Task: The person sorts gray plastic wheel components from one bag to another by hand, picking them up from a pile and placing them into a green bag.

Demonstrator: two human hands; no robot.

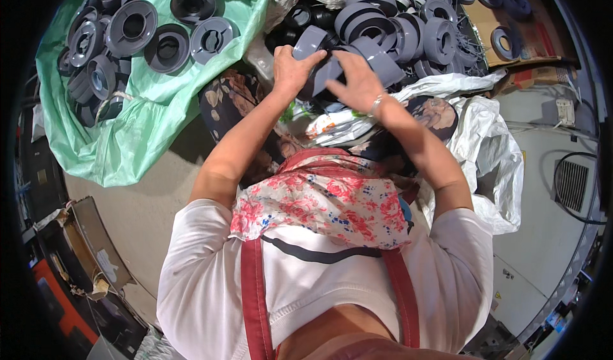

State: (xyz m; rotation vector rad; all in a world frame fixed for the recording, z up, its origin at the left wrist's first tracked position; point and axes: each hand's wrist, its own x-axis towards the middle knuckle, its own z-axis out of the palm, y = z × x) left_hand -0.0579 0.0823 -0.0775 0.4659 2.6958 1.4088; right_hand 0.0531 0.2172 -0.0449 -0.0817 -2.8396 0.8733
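Note:
My left hand [292, 70] and my right hand [357, 82] are both closed around a grey plastic ring-shaped part [332, 66] held in front of me, above my lap. The left hand grips its left side and the right hand covers its lower right side. Just beyond my hands lies a heap of similar grey plastic discs [408, 28]. A bracelet sits on my right wrist.
A green plastic sack [140, 123] at the left holds several grey discs [134, 28]. White plastic bags [491, 149] lie at the right. Cardboard boxes [530, 40] stand at the far right, another cardboard box [89, 245] at the lower left. The floor is beige.

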